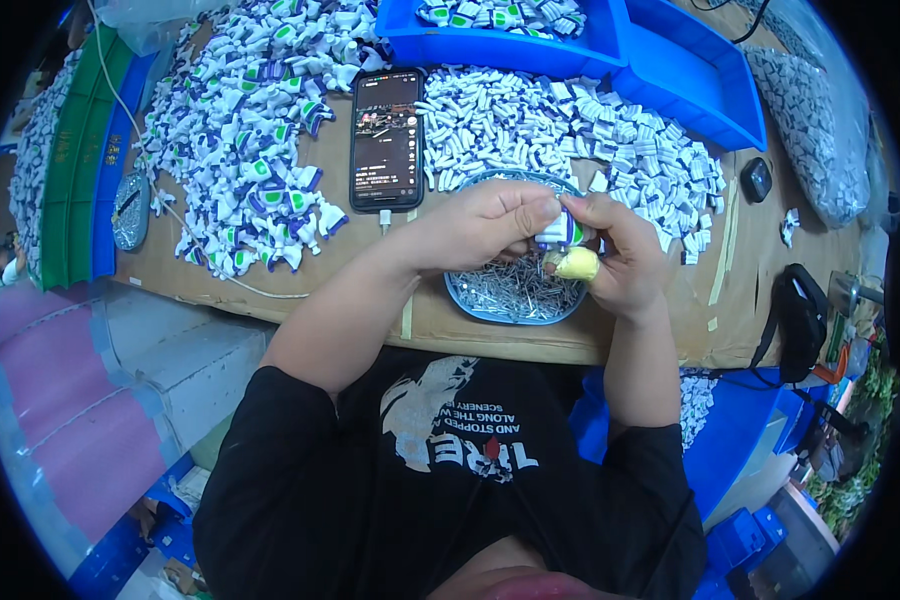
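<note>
My left hand (490,225) and my right hand (625,255) meet above a blue tray (515,320). Between them they grip a small white, purple and green plastic toy part (560,232), partly covered by the fingers. The left thumb and fingertips pinch it from one side, while the right fingers close round the other. A yellow wrap (576,264) covers a fingertip of the right hand. In the tray under my hands lie many thin metal pins or screws (520,290), too small to tell which.
Left on the table is a big heap of white toy parts (260,150); smaller white pieces (495,115) and striped pieces (650,160) lie beyond the tray. A phone (386,145) with a cable stands between. Blue bins (690,75), a black case (756,180) and a black pouch (802,320) are around.
</note>
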{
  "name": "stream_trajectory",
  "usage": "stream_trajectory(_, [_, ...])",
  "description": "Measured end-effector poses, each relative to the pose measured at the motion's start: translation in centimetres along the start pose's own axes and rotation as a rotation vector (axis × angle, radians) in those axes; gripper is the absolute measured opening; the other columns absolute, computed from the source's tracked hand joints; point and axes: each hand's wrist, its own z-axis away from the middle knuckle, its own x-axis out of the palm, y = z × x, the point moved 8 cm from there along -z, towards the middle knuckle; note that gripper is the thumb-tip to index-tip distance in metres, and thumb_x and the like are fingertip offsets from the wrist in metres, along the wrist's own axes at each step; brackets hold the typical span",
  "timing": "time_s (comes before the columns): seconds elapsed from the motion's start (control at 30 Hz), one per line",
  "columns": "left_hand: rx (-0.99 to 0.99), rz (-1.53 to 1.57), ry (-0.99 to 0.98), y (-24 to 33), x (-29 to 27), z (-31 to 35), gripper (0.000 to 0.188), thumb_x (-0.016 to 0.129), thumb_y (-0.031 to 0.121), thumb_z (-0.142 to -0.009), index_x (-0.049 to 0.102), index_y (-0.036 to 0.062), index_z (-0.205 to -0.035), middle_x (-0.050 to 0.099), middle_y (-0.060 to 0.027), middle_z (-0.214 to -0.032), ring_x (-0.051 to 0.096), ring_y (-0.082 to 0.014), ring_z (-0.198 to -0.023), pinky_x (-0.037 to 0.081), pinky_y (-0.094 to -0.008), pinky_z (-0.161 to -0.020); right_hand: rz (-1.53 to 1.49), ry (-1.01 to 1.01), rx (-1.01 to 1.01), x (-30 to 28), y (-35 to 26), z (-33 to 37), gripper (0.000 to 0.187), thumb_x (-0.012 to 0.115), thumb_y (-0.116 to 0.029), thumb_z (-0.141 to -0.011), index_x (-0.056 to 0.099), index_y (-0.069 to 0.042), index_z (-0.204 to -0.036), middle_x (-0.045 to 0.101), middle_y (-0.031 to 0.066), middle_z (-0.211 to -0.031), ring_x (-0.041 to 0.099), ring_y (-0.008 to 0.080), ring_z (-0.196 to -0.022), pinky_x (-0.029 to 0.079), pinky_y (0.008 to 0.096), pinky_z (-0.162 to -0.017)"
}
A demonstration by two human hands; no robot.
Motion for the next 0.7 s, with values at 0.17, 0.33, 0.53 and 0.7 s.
stream_trajectory(0.17, [0.109, 0.052, 0.093, 0.4, -0.4, -0.4, 0.027, 0.051, 0.033, -0.098, 0.056, 0.0066, -0.099, 0.048, 0.0047, -0.074, 0.044, -0.0028, -0.064, 0.036, -0.0181, -0.056, 0.238, 0.048, -0.192, -0.3, -1.1, -0.4, 0.055, 0.085, -0.021, -0.067, 0.061, -0.001, -0.112, 0.055, 0.0026, -0.075, 0.048, 0.0111, -0.063, 0.036, 0.0244, -0.055])
stream_trajectory(0.33, [0.476, -0.202, 0.232, 3.2, -1.4, 0.5, 0.02, 0.068, 0.015, -0.087, 0.059, 0.0033, -0.101, 0.053, -0.0019, -0.092, 0.051, -0.0085, -0.082, 0.043, -0.0206, -0.068, 0.107, 0.088, -0.113, -0.7, -1.1, -0.6, 0.041, 0.077, -0.016, -0.076, 0.06, -0.002, -0.111, 0.055, 0.0046, -0.081, 0.048, 0.0125, -0.066, 0.036, 0.0247, -0.057])
stream_trajectory(0.53, [0.843, -0.696, 0.48, 5.7, -0.9, 2.8, 0.024, 0.077, 0.022, -0.077, 0.068, 0.007, -0.092, 0.056, -0.0053, -0.089, 0.053, -0.0122, -0.071, 0.044, -0.0236, -0.06, 0.035, 0.174, -0.099, -0.9, -0.7, -0.5, 0.034, 0.072, -0.005, -0.078, 0.059, 0.0, -0.109, 0.057, 0.0059, -0.086, 0.048, 0.0113, -0.069, 0.038, 0.0243, -0.06])
stream_trajectory(0.7, [0.925, -0.768, 0.481, 5.8, -0.5, 3.1, 0.026, 0.077, 0.024, -0.076, 0.068, 0.0067, -0.093, 0.056, -0.0052, -0.088, 0.053, -0.0127, -0.071, 0.044, -0.0236, -0.059, 0.076, 0.175, -0.152, -1.1, -1.4, -0.6, 0.034, 0.074, -0.011, -0.076, 0.062, -0.006, -0.108, 0.064, 0.0081, -0.09, 0.059, 0.0162, -0.072, 0.047, 0.0257, -0.057])
